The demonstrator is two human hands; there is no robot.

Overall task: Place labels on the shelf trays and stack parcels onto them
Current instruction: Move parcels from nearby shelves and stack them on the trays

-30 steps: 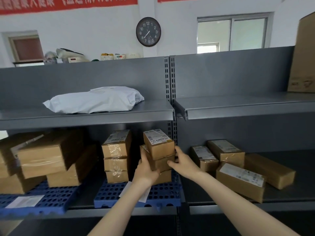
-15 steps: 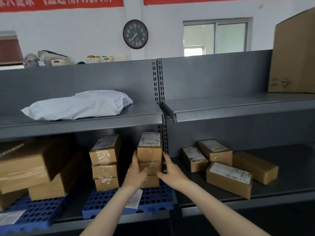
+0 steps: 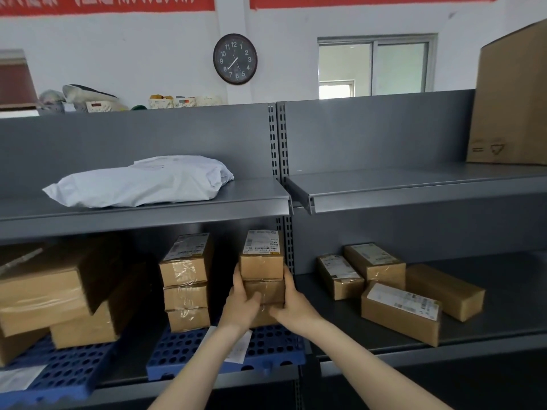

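A stack of three small brown parcels (image 3: 262, 266) stands on the right half of a blue perforated tray (image 3: 275, 347) on the lower shelf. My left hand (image 3: 241, 306) presses the stack's left side and my right hand (image 3: 293, 303) its right side, both at the middle and bottom boxes. The top parcel lies square, its white shipping label facing up. A second stack of three parcels (image 3: 186, 284) stands on the tray's left half. A white paper label (image 3: 241, 346) lies on the tray, partly under my left forearm.
A second blue tray (image 3: 59, 377) at the lower left carries larger cardboard boxes (image 3: 59, 288) and a white label (image 3: 20, 377). Several loose parcels (image 3: 399, 291) lie on the lower right shelf. A white poly mailer (image 3: 142, 183) rests on the upper shelf, a tall carton (image 3: 512, 99) at its far right.
The top parcel, skewed a second ago, now sits aligned with the boxes below. Both hands slid down and closed on the stack's sides. The view has shifted slightly.
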